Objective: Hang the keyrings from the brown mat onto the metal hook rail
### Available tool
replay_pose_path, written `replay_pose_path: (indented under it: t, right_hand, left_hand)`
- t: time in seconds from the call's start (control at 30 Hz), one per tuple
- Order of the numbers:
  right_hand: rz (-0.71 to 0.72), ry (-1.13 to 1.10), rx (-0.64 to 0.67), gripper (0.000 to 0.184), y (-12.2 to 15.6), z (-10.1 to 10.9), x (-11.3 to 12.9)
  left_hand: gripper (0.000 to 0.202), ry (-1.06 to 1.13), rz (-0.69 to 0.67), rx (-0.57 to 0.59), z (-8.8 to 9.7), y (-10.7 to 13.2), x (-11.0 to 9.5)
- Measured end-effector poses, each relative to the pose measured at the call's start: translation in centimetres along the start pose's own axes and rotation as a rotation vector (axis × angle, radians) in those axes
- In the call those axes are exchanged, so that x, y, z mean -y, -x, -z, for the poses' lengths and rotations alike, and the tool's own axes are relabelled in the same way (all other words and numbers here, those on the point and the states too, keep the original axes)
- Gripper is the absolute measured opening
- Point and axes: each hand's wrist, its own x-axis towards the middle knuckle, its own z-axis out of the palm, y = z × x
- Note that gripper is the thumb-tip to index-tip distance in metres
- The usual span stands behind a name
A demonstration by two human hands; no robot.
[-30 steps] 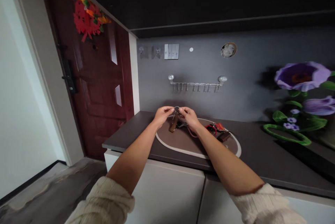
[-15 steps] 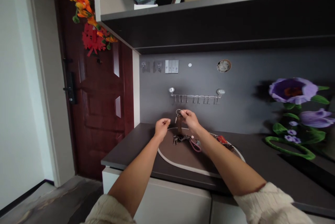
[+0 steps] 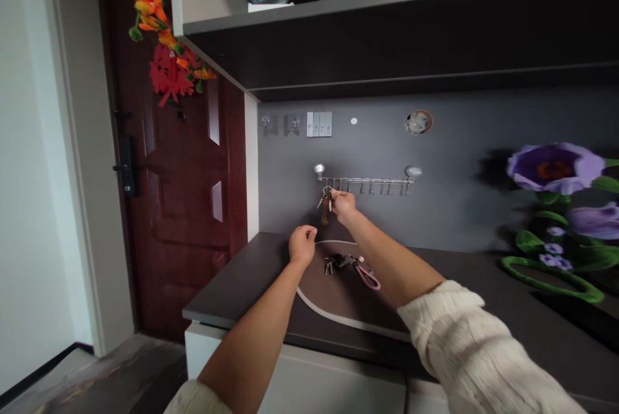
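The right hand [image 3: 343, 206] is clamped on the ring of a brown-fobbed bunch of keys [image 3: 325, 212], gripping its edge apparently so the loop stays clear while the keys hang freely before the left end of the hook rail [image 3: 367, 180]; whether ring and hook touch cannot be told. Lower down, the left hand [image 3: 302, 244], fingertips together on nothing visible, keeps beside the mat [image 3: 338, 304] on the worktop [image 3: 236, 285], where a pink-looped key set [image 3: 345, 261] lies, probably for easy reach.
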Motion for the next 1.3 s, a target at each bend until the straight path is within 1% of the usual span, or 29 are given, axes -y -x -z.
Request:
replay_pose_path:
  t: [0.2,0.47,0.63,0.73,0.9,0.97,1.13,1.3]
  right_hand:
    - [-0.039,-0.029,-0.070,0.018,-1.2,-0.9,-0.8]
    - [-0.096,-0.095,-0.127,0.018,-1.4,-1.5,-0.9]
    - [-0.115,-0.126,-0.153,0.017,-1.6,-1.6,-1.0]
    - [-0.120,-0.129,-0.151,0.017,-1.7,-1.6,-1.1]
    - [-0.122,-0.093,-0.164,0.016,-2.3,-1.6,-1.6]
    - [-0.107,-0.064,-0.149,0.016,-2.5,-1.4,-1.9]
    - [-0.082,-0.009,-0.119,0.017,-3.0,-0.9,-2.7]
    - [-0.041,0.078,-0.084,0.012,-3.4,-0.1,-3.2]
  left_hand:
    - [0.014,0.031,0.010,-0.011,0.1,0.0,-0.1]
    - [0.016,-0.024,0.003,-0.017,0.2,-0.1,-0.1]
    - [0.016,-0.020,0.017,-0.023,0.3,-0.1,-0.2]
    - [0.016,-0.036,0.031,-0.021,0.3,-0.1,-0.2]
    - [0.018,-0.159,0.020,-0.014,0.4,-0.2,-0.2]
    - [0.018,-0.186,0.013,-0.014,0.4,-0.2,-0.1]
    - [0.018,-0.197,0.023,-0.007,0.3,-0.3,0.1]
    - [0.019,-0.198,0.034,0.006,0.3,-0.2,0.1]
